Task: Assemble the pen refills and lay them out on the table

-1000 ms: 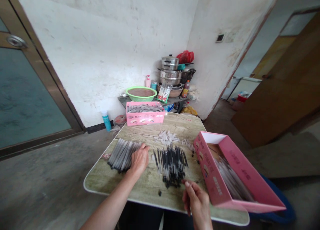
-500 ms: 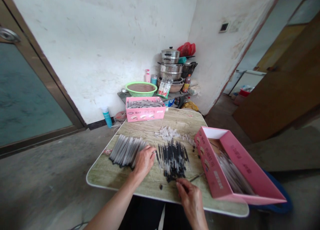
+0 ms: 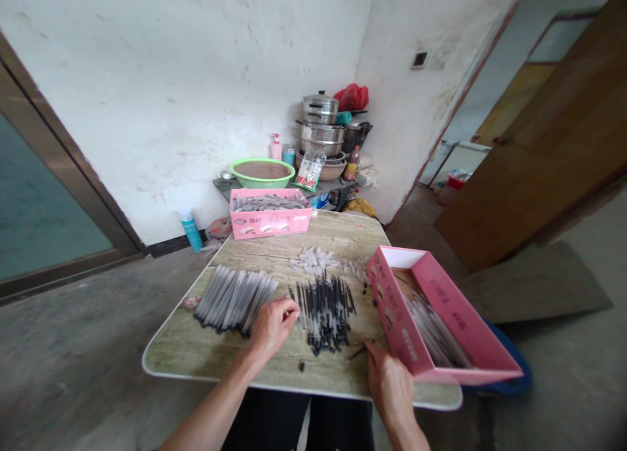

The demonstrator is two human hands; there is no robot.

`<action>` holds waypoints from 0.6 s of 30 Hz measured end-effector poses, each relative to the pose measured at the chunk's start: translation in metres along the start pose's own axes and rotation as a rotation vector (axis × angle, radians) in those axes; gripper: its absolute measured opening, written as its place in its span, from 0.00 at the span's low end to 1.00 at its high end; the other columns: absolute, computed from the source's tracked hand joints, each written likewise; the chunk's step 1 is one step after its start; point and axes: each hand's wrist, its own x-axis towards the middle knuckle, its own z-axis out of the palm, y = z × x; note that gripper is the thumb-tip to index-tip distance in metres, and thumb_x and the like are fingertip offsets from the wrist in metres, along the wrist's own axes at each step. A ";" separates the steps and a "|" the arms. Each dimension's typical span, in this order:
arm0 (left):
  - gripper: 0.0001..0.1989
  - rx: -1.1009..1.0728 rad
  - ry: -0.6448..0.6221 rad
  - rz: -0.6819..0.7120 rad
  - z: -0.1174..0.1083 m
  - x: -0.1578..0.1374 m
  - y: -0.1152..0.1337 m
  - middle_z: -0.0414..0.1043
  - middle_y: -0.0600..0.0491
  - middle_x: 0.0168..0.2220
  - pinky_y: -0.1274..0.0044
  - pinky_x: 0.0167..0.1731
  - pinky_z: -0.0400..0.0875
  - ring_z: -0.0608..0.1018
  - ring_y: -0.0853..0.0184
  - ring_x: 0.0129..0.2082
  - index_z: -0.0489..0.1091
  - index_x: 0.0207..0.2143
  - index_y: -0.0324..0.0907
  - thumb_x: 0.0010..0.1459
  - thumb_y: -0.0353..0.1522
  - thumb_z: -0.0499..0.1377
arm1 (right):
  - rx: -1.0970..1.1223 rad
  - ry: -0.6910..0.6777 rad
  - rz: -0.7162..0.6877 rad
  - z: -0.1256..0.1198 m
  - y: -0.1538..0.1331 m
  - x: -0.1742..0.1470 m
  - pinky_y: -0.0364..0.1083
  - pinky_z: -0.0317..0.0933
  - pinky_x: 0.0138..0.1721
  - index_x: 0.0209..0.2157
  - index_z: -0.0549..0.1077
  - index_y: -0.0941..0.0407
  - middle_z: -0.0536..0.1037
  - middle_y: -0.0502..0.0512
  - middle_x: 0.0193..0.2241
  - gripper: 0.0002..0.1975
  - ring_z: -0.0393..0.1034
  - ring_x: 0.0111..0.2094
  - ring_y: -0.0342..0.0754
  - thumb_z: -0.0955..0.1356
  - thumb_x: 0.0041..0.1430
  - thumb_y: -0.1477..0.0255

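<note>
While both hands are kept well apart over the table point(image 3: 220, 366), the fingers of the left hand point(image 3: 273, 322) are curled in, thumb drawn towards the fingertips; whether anything is pinched there cannot be told. It is placed between the row of clear tubes point(image 3: 235, 299) and the pile of black sticks point(image 3: 327, 307), just beside the sticks at the pile's left edge. The right hand point(image 3: 388, 371) is set low by the side of the near pink box point(image 3: 392, 317), with a dark stick point(image 3: 356, 354) seen at its fingertips; whether the stick is gripped or only touched cannot be made out.

The clear tubes are laid side by side on the left of the table, dark ends towards the person. The black sticks are heaped mid-table, with small white pieces point(image 3: 314, 260) scattered behind them. A single black cap point(image 3: 302, 367) is seen near the front edge. More pale tubes point(image 3: 435, 332) are held in the near pink box, and the far pink box point(image 3: 274, 226) is filled with similar ones. Behind it, a green basin point(image 3: 262, 183) and stacked pots point(image 3: 322, 136) are stood on a low shelf point(image 3: 223, 188).
</note>
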 end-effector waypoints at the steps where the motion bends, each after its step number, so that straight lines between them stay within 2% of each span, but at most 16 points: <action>1: 0.08 0.006 -0.003 0.003 0.001 -0.001 -0.001 0.75 0.53 0.28 0.78 0.30 0.64 0.74 0.67 0.27 0.74 0.29 0.43 0.54 0.29 0.55 | -0.033 -0.023 -0.042 -0.001 0.000 0.000 0.41 0.59 0.22 0.43 0.76 0.54 0.82 0.58 0.26 0.18 0.77 0.26 0.50 0.60 0.58 0.81; 7: 0.09 0.141 0.084 -0.005 -0.002 0.005 -0.011 0.73 0.53 0.28 0.78 0.33 0.63 0.74 0.67 0.29 0.73 0.28 0.42 0.55 0.26 0.54 | -0.241 -0.117 -0.361 -0.013 -0.007 0.001 0.42 0.54 0.20 0.34 0.75 0.58 0.79 0.56 0.25 0.18 0.75 0.24 0.49 0.62 0.49 0.91; 11: 0.09 0.170 0.096 -0.028 -0.004 0.010 -0.013 0.73 0.53 0.27 0.78 0.31 0.62 0.74 0.68 0.28 0.73 0.27 0.42 0.53 0.25 0.54 | -0.339 -0.099 -0.597 -0.022 -0.014 0.002 0.43 0.55 0.22 0.29 0.73 0.58 0.78 0.57 0.26 0.17 0.74 0.25 0.51 0.63 0.45 0.93; 14: 0.08 0.119 -0.022 -0.051 -0.004 0.007 -0.006 0.73 0.54 0.23 0.79 0.27 0.60 0.73 0.68 0.24 0.73 0.24 0.43 0.51 0.26 0.55 | -0.350 -0.067 -0.717 -0.024 -0.016 0.005 0.43 0.55 0.22 0.28 0.71 0.58 0.76 0.56 0.25 0.16 0.72 0.25 0.50 0.63 0.44 0.93; 18: 0.04 -0.005 -0.347 -0.024 -0.003 -0.009 0.013 0.74 0.55 0.21 0.80 0.22 0.59 0.73 0.68 0.21 0.73 0.23 0.43 0.48 0.30 0.59 | -0.308 -0.009 -0.713 -0.025 -0.015 0.012 0.43 0.53 0.21 0.29 0.69 0.58 0.75 0.55 0.25 0.16 0.69 0.24 0.48 0.63 0.45 0.92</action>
